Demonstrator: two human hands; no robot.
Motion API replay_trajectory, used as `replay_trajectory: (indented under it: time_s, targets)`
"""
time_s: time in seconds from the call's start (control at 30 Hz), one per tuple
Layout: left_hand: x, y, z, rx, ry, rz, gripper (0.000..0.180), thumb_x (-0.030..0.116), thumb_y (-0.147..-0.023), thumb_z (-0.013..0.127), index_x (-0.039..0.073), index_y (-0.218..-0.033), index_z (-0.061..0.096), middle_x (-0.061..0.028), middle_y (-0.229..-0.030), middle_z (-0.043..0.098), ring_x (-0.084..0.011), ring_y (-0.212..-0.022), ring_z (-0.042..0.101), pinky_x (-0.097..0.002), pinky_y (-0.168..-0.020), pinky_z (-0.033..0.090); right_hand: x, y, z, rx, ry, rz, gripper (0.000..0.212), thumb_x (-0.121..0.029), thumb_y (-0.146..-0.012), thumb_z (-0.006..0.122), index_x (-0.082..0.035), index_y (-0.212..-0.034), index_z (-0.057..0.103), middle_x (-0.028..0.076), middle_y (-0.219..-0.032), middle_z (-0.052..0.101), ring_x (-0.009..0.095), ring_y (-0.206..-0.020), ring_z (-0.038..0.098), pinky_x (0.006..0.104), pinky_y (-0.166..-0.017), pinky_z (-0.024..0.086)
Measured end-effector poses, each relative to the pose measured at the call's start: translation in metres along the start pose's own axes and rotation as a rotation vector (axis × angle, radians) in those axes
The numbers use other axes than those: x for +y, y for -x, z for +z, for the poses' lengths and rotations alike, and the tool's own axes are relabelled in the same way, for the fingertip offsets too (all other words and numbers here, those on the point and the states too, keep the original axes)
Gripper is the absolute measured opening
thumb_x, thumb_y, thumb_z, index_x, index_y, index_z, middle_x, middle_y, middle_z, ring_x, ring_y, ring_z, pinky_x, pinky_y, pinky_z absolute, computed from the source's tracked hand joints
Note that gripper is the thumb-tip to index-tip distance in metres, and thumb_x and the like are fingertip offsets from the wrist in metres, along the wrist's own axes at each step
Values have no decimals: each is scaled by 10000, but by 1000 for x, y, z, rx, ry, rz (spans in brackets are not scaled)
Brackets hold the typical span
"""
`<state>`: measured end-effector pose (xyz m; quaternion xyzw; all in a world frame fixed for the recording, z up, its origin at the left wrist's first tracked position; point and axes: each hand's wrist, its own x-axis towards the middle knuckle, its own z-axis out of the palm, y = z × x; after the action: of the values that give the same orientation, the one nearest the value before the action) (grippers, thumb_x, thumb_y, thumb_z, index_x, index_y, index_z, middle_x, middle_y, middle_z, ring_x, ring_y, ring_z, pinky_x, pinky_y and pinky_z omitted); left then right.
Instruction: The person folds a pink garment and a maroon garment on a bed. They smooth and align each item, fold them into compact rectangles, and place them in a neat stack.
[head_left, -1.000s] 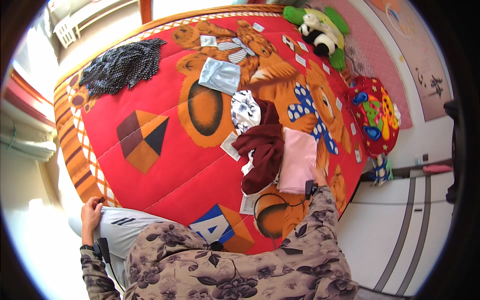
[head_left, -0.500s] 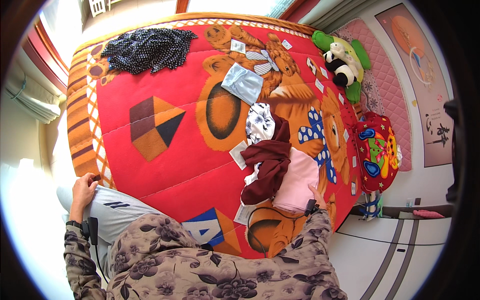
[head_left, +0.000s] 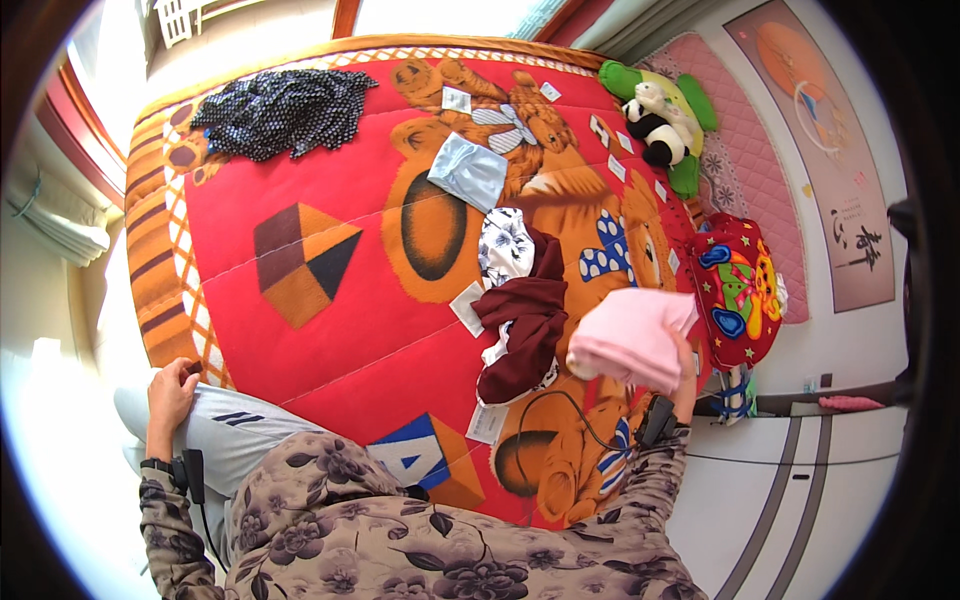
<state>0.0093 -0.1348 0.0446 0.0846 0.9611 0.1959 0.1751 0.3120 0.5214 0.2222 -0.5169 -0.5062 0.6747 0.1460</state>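
Note:
My right hand [head_left: 684, 375] grips the right edge of a folded pink cloth [head_left: 632, 335], held up off the bed; some fingers are hidden behind it. On the bed just left of it lies a crumpled maroon garment [head_left: 524, 318], bunched with a white cloth with dark floral print [head_left: 505, 247]. My left hand [head_left: 172, 398] rests by my bent knee at the bed's left edge, its fingers curled together. A small dark patch shows at its fingertips; whether it is held or part of the blanket is unclear.
A red bear-patterned blanket [head_left: 310, 365] covers the bed. On it lie a light blue folded cloth [head_left: 468, 171], a black dotted garment [head_left: 285, 112] and several small white cards. Plush toys [head_left: 660, 120] and a red cartoon cushion [head_left: 738, 290] sit along the right side.
My right hand has lifted the pink cloth off the bed beside the maroon garment and carried it up and to the right. My left hand has stayed by the knee.

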Motion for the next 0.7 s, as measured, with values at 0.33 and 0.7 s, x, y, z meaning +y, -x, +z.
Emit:
replay_trajectory:
  time_s: [0.33, 0.7]
  targets:
    - [-27, -20, 17, -76, 564, 14, 277, 222, -869, 617, 10, -1046, 619, -119, -866, 683, -181, -800, 655, -312, -709, 522, -7, -20, 272, -536, -335, -276, 471, -106, -799, 666, -38, -1219, 464, 122, -1102, 595, 266, -987, 607, 392, -871, 506]
    - [65, -52, -20, -419, 1831, 80, 754, 658, -878, 357, 41, -1303, 436, -142, -1234, 538, -261, -1156, 506, -381, -976, 412, 94, 62, 550, -924, -762, 8, 448, -176, -879, 595, -41, -1271, 427, 124, -1229, 534, 279, -1136, 520, 432, -983, 427]
